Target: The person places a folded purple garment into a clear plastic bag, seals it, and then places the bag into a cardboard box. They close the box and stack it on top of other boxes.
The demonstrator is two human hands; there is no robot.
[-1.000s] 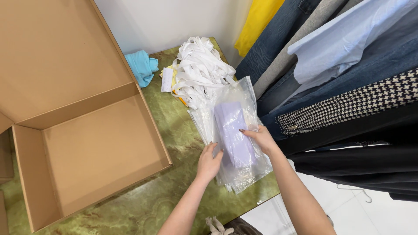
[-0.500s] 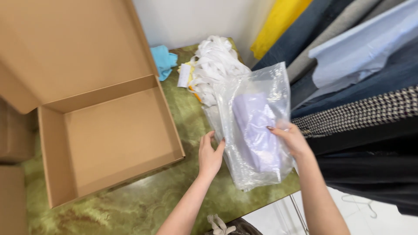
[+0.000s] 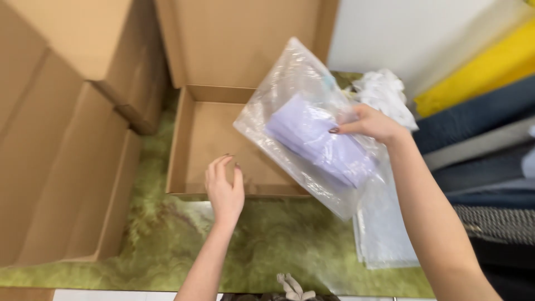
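Note:
My right hand [image 3: 372,124] grips a clear plastic bag [image 3: 281,97] with a folded lilac garment [image 3: 320,139] inside, held in the air over the right side of an open shallow cardboard box [image 3: 192,139]. My left hand [image 3: 224,187] is open, fingers apart, at the box's near wall and holds nothing. The box's raised lid [image 3: 239,39] stands behind it.
Closed cardboard boxes [image 3: 67,139] are stacked at the left. A green marbled tabletop [image 3: 267,245] carries a stack of flat clear bags [image 3: 384,234] at the right and a white bundle [image 3: 384,92] behind. Hanging clothes [image 3: 479,128] line the right side.
My right hand lifted the bagged garment off the table and carried it left over the box. My left hand let go of the bag and moved to the box's front edge.

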